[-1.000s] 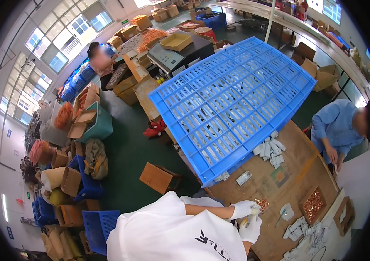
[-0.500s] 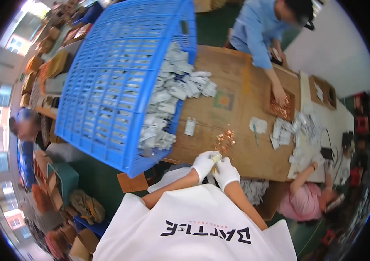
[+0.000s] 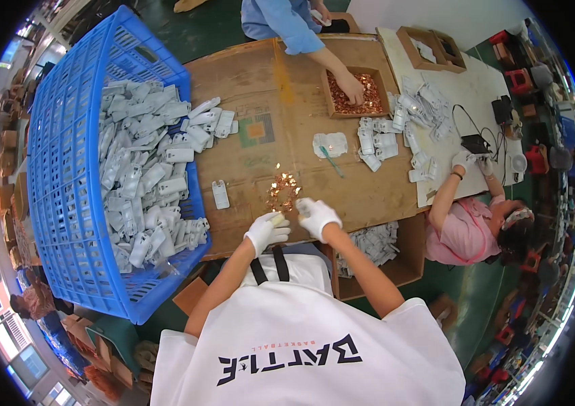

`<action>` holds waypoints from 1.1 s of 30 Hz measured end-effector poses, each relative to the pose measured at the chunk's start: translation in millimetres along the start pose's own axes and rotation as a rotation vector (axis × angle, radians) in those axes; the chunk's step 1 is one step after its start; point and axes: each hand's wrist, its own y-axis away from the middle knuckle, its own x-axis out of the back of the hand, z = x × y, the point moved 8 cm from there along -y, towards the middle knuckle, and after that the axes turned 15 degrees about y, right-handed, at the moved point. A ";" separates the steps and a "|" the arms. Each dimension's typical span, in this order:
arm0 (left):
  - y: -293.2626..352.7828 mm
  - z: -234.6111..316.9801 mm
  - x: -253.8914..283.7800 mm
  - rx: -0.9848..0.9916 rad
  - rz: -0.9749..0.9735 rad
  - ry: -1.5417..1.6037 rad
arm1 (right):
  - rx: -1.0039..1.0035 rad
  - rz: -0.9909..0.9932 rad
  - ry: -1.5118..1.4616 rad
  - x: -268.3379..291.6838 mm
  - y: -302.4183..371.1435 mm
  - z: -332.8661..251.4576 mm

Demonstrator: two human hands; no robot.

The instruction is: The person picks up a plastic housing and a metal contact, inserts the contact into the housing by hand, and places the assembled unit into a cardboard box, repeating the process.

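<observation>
Both my hands wear white gloves and hover at the near edge of a cardboard-covered table (image 3: pixel 233 172). My left hand (image 3: pixel 267 233) has its fingers bent inward, with a pale yellowish patch by the thumb; whatever it holds is hidden. Just right of a small pile of copper-coloured metal pieces (image 3: pixel 283 191), my right hand (image 3: pixel 318 218) has its fingertips drawn together, too small to show what is between them. A single white plastic casing (image 3: pixel 220 195) lies left of the pile.
A big blue crate (image 3: pixel 71 176), tipped toward the table, spills white casings (image 3: pixel 145 176). Across from me, a co-worker's hand (image 3: pixel 349 88) reaches into a cardboard tray (image 3: pixel 385 101) of copper pieces. Another person in pink (image 3: pixel 467 230) works at the right. Below the table edge stands a carton (image 3: pixel 406 260).
My hands, together before, have moved apart, the right one now beside the copper pieces. The whole view has swung, so the table and crate appear shifted left.
</observation>
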 end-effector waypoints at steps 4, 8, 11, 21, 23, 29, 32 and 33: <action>1.4 16.9 40.8 -0.087 0.142 -0.046 | -0.335 0.345 0.094 79.9 -39.4 100.2; -0.8 52.3 81.1 -0.253 0.251 -0.155 | -0.481 0.603 0.055 149.3 -82.3 213.2; 34.8 139.9 93.0 -0.865 0.766 -1.100 | -0.522 0.731 0.087 180.2 -96.1 234.8; 63.8 240.7 119.6 -0.479 1.553 -1.752 | 0.445 0.601 0.350 29.6 -113.4 -30.0; 50.6 242.1 118.2 -0.440 1.570 -1.680 | 0.459 0.609 0.391 12.3 -123.9 -23.3; 35.8 232.6 127.8 -0.375 1.537 -1.715 | 0.528 0.547 0.552 -11.3 -134.8 -19.0; 43.2 236.5 131.8 -0.470 1.519 -1.655 | 0.539 0.579 0.537 -11.6 -136.5 -16.1; 49.6 236.5 148.3 -0.557 1.530 -1.610 | 0.537 0.543 0.534 -11.8 -137.3 -25.8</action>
